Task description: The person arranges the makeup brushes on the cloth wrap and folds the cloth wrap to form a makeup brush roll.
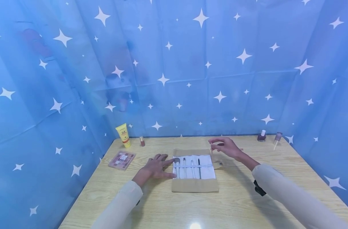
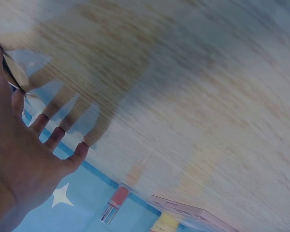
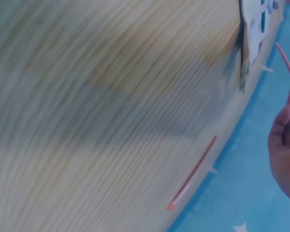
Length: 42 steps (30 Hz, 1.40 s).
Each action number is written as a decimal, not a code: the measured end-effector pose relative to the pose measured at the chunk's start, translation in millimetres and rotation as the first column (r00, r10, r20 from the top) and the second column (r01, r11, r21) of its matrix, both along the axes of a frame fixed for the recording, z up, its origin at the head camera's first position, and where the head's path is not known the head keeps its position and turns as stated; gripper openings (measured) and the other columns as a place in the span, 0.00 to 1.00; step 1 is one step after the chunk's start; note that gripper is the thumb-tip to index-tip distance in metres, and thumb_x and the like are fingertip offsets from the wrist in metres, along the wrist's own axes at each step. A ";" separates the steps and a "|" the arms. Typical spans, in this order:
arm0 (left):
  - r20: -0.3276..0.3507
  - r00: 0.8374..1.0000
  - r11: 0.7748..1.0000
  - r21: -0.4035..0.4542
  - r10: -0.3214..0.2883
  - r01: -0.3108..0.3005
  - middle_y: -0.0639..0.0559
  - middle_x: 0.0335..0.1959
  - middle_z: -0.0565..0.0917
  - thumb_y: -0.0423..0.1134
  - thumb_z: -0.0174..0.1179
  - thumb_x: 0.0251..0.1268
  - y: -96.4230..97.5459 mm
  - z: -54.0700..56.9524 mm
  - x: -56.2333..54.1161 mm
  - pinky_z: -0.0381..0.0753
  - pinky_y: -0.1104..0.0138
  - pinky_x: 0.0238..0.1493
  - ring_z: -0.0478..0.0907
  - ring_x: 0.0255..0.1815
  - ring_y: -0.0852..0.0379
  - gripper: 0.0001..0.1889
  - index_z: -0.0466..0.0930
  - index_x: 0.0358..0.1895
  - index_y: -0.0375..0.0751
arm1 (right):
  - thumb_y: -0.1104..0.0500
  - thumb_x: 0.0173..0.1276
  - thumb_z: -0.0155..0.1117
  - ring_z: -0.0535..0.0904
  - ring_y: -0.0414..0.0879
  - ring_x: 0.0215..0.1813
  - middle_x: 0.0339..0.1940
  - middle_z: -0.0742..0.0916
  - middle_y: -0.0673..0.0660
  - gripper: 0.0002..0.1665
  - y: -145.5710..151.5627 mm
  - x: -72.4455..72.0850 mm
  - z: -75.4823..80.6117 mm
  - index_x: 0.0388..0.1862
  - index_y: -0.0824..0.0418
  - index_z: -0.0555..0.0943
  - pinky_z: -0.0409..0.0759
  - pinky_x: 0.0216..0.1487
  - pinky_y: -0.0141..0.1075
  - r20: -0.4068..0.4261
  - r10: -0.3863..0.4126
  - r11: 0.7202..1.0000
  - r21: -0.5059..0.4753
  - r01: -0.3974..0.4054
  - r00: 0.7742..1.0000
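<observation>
An unfolded tan brush roll [image 1: 195,185] lies on the table, its white inside facing up. Several makeup brushes, among them a broad-headed one [image 1: 177,160], stand side by side under its elastic band. Fingers spread, my left hand [image 1: 156,167] rests at the roll's left edge, index finger and thumb touching it. My right hand [image 1: 226,148] is raised by the roll's upper right corner and pinches a thin pink stick-like tool [image 3: 287,65]; its exact kind is unclear. Another slim pink stick [image 3: 191,175] lies on the table, mostly hidden behind the right hand in the head view.
At the back left stand a yellow tube [image 1: 123,135] and a small lip gloss tube [image 1: 142,141]. An eyeshadow palette [image 1: 122,160] lies before them. Dark nail polish [image 1: 261,137] and a purple-topped item with a pale stick [image 1: 278,137] are back right. Starred blue curtains [image 1: 188,63] enclose the table.
</observation>
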<state>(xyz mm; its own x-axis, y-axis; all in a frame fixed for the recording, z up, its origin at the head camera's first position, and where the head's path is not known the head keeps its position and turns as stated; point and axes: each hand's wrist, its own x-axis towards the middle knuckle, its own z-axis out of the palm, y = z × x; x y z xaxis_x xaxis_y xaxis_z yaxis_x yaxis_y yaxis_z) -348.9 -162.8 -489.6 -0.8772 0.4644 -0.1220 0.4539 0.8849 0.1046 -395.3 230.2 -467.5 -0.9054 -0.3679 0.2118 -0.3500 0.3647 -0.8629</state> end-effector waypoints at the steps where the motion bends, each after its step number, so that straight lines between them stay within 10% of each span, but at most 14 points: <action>1: 0.003 1.000 1.000 0.000 0.002 -0.002 0.46 0.84 0.57 0.82 0.51 0.61 0.2 0.0 -0.4 0.59 0.40 0.77 0.51 0.83 0.40 0.48 0.58 0.82 0.68 | 0.60 0.79 0.63 0.87 0.59 0.54 0.64 0.82 0.72 0.23 -2.9 -0.9 0.0 0.67 0.70 0.78 0.84 0.54 0.58 0.000 0.001 1.000 0.002 -0.001 1.000; 20: 0.003 1.000 1.000 0.009 -0.013 0.012 0.46 0.83 0.57 0.82 0.51 0.61 5.5 2.8 0.2 0.59 0.39 0.76 0.51 0.83 0.40 0.48 0.58 0.82 0.67 | 0.67 0.74 0.67 0.88 0.62 0.52 0.56 0.86 0.70 0.16 -34.0 -8.2 -16.2 0.58 0.68 0.84 0.88 0.52 0.46 -0.100 -0.042 0.999 0.011 0.043 0.994; 34: -0.010 1.000 1.000 0.007 -0.005 0.006 0.46 0.83 0.58 0.81 0.52 0.62 3.2 4.8 1.5 0.60 0.40 0.76 0.52 0.83 0.41 0.47 0.59 0.82 0.66 | 0.69 0.73 0.66 0.89 0.61 0.50 0.53 0.87 0.73 0.16 -36.5 -6.5 -25.1 0.57 0.73 0.83 0.88 0.49 0.43 -0.077 0.038 0.996 0.079 -0.032 0.996; 42: 0.000 1.000 1.000 0.008 0.002 -0.002 0.47 0.83 0.57 0.80 0.52 0.62 0.3 3.0 2.6 0.59 0.40 0.76 0.51 0.83 0.40 0.47 0.58 0.82 0.67 | 0.68 0.73 0.67 0.88 0.58 0.49 0.48 0.90 0.67 0.13 -39.3 -1.2 -30.3 0.53 0.72 0.85 0.87 0.48 0.39 -0.213 0.115 0.978 0.193 -0.074 0.970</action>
